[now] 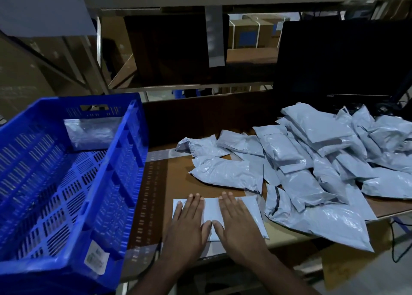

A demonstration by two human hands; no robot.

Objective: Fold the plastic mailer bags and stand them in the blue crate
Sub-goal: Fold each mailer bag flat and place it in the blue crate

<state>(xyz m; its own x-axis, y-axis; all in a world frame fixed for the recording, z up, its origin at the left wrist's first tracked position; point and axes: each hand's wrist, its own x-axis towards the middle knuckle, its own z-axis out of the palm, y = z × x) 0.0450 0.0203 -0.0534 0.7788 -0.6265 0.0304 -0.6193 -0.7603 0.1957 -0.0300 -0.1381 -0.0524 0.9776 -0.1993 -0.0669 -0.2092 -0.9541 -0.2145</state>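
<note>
A pale grey mailer bag (211,212) lies flat near the front edge of the table (178,172), its long axis running left to right, parallel to that edge. Both hands press down on it side by side: the left hand (189,221) covers its left half and the right hand (236,223) its right half, fingers (227,202) straight and spread, pointing away from the person toward the back of the table, thumbs almost meeting over the bag's middle. Neither hand curls round anything. The bag's right end sticks out past the right hand and touches the nearest bags of the heap. That heap of mailer bags (312,161) spreads over the right half of the table, from its middle to the right edge, overlapping and pointing every way; one large bag at the front right corner hangs over the edge. They are too piled up for an exact count, but well over a dozen show. The blue crate (124,152) stands at the table's left edge, tilted in this view, its long axis running from front to back. Inside it one folded mailer bag (91,134) stands upright against the far end wall, its broad face toward the person. A dark monitor (343,60) stands at the back right corner behind the heap.
</note>
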